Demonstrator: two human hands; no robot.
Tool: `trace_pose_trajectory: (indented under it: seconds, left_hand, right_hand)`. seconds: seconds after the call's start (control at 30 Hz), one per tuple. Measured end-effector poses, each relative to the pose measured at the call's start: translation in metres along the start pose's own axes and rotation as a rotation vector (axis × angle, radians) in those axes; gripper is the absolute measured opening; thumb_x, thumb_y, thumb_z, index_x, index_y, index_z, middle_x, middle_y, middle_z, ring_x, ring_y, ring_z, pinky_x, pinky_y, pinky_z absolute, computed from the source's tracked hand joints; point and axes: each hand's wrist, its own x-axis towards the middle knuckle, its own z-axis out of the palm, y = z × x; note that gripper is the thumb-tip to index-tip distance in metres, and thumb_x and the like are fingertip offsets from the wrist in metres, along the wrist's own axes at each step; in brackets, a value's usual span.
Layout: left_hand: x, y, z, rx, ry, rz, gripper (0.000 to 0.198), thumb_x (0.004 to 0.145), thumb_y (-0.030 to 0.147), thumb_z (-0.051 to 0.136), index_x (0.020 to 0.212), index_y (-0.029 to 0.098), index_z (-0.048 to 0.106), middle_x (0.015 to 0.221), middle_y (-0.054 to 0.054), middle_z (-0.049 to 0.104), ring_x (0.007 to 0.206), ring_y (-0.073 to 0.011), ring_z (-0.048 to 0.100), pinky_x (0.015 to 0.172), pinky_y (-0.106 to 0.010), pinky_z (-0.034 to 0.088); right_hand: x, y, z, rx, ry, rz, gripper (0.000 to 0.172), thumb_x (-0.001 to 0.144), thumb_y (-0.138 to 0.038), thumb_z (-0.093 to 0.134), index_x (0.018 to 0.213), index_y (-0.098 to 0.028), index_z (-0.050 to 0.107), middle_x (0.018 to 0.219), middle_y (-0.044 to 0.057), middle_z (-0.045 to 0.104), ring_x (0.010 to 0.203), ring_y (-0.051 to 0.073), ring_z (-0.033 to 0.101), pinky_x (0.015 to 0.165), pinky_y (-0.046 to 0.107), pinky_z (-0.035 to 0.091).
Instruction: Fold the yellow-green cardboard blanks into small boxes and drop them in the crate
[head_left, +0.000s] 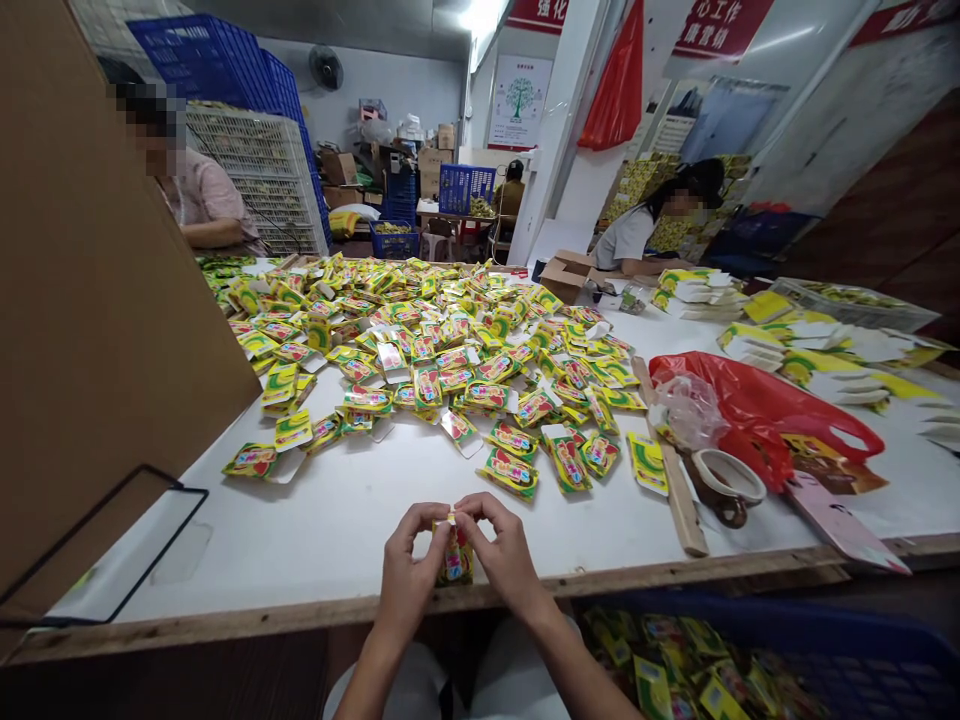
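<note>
My left hand (pixel 407 562) and my right hand (pixel 501 550) meet at the near edge of the white table (pixel 337 510). Both pinch one small yellow-green packet (pixel 454 558) at its top, holding it upright between the fingertips. A wide heap of the same yellow-green packets (pixel 435 350) spreads over the table just beyond my hands, the nearest ones about a hand's length away.
A brown cardboard sheet (pixel 90 300) stands at the left. A wooden stick (pixel 671 470), a tape roll (pixel 726 480) and a red plastic bag (pixel 757 410) lie at the right. A blue crate of packets (pixel 712 670) sits below the table edge. Other people work at the far side.
</note>
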Motion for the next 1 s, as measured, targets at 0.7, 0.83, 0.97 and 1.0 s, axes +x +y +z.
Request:
trace_pose_trajectory:
  seconds: [0.7, 0.83, 0.97, 1.0]
  left_hand:
    - [-0.003, -0.008, 0.001, -0.069, 0.052, -0.166, 0.041, 0.082, 0.037, 0.057, 0.118, 0.021, 0.049, 0.104, -0.008, 0.062, 0.085, -0.0171, 0.061, 0.076, -0.030, 0.049]
    - [0.001, -0.015, -0.005, -0.175, 0.072, -0.237, 0.039, 0.081, 0.041, 0.057, 0.111, 0.017, 0.049, 0.097, -0.008, 0.062, 0.083, -0.0172, 0.062, 0.078, -0.033, 0.049]
    - [0.007, -0.017, -0.001, -0.102, -0.044, -0.252, 0.029, 0.082, 0.041, 0.055, 0.098, 0.017, 0.056, 0.092, -0.006, 0.063, 0.082, -0.0178, 0.062, 0.079, -0.032, 0.048]
    - [0.008, -0.017, 0.001, -0.062, -0.075, -0.244, 0.027, 0.082, 0.040, 0.055, 0.096, 0.017, 0.057, 0.091, -0.006, 0.063, 0.082, -0.0179, 0.061, 0.078, -0.032, 0.047]
  right_hand:
    - [0.003, 0.003, -0.028, -0.071, 0.001, 0.131, 0.016, 0.084, -0.029, 0.052, 0.081, -0.018, 0.064, 0.079, 0.005, 0.067, 0.075, 0.019, 0.061, 0.068, 0.028, 0.046]
    - [-0.012, -0.002, -0.130, -0.463, -0.178, 0.268, 0.019, 0.081, -0.034, 0.053, 0.072, -0.021, 0.064, 0.071, 0.005, 0.066, 0.066, 0.020, 0.058, 0.062, 0.029, 0.043]
    - [-0.025, 0.001, -0.184, -0.669, -0.222, 0.302, 0.016, 0.075, -0.035, 0.057, 0.076, -0.024, 0.068, 0.082, 0.008, 0.067, 0.081, 0.024, 0.059, 0.074, 0.034, 0.044]
    - [-0.022, 0.004, -0.180, -0.645, -0.208, 0.285, 0.018, 0.077, -0.036, 0.055, 0.082, -0.024, 0.068, 0.088, 0.008, 0.066, 0.084, 0.024, 0.059, 0.075, 0.034, 0.044]
